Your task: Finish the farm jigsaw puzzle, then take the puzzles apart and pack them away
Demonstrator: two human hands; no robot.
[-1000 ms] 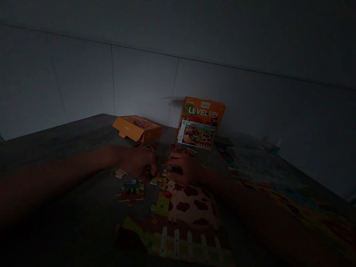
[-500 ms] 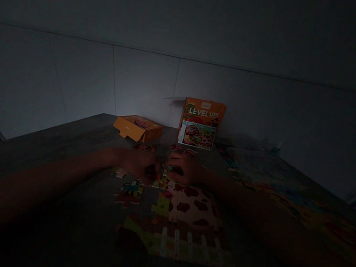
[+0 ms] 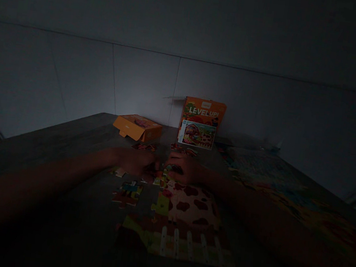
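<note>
The scene is very dim. A partly joined jigsaw puzzle (image 3: 195,208), with a spotted cow above a white fence, lies on the grey table. At its upper left edge my left hand (image 3: 138,162) is closed, its fingertips on a small puzzle piece (image 3: 157,176) that they partly cover. Close beside it, my right hand (image 3: 184,168) curls its fingers over the top edge of the puzzle and grips there. A joined cluster of pieces (image 3: 127,194) with a reddish-brown lower part lies left of the cow, apart from the main puzzle.
Behind my hands lie more loose pieces (image 3: 184,150). An orange box (image 3: 138,127) with its flap open rests at the back left. A "LEVEL UP!" box (image 3: 204,111) stands upright, a picture card (image 3: 197,135) leaning on it. Another colourful puzzle (image 3: 301,203) spreads along the right.
My left hand has turned slightly and shifted a little, uncovering a bit of the pieces under it. My right hand stays in place.
</note>
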